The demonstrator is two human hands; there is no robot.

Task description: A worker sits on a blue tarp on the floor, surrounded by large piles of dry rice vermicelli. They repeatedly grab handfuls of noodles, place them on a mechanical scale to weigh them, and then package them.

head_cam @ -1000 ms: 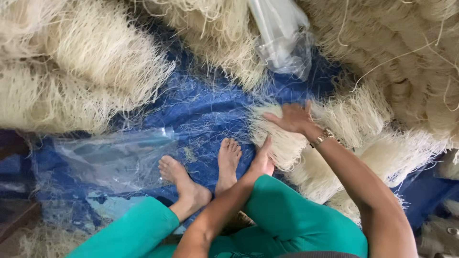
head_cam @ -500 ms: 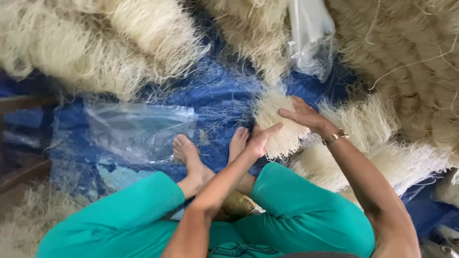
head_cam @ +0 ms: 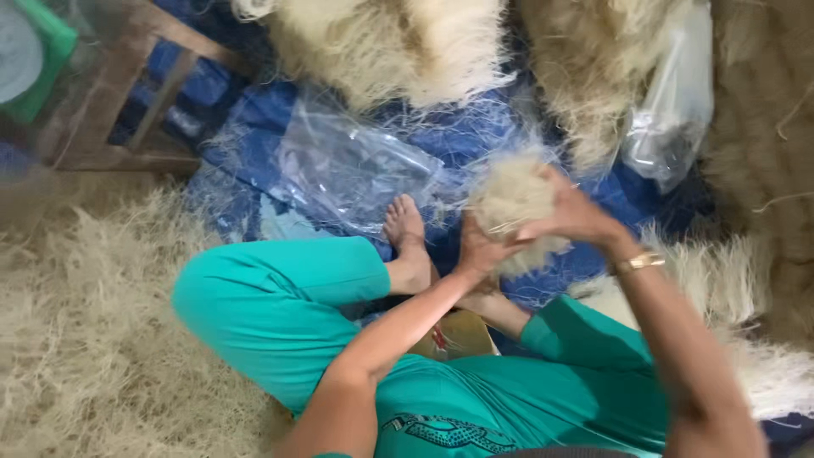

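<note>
A pale bundle of thin dried noodle strands (head_cam: pixel 509 199) is lifted off the floor, gripped between both hands in front of my knees. My left hand (head_cam: pixel 481 252) cups it from below and the left side. My right hand (head_cam: pixel 575 217), with a gold bracelet at the wrist, presses on it from the right and top. Loose strands hang from the bundle. My bare foot (head_cam: pixel 405 229) rests on the blue tarp (head_cam: pixel 475 136) just left of the hands.
A clear plastic bag (head_cam: pixel 356 174) lies flat on the tarp beyond my foot. Another clear bag (head_cam: pixel 670 102) leans at upper right. Heaps of the same strands (head_cam: pixel 398 42) surround me, one at lower left (head_cam: pixel 85 339). A wooden frame (head_cam: pixel 144 110) stands upper left.
Both hands have lifted the bundle off the pile on the right and brought it toward the middle. The view has swung left, showing the wooden frame and the left heap.
</note>
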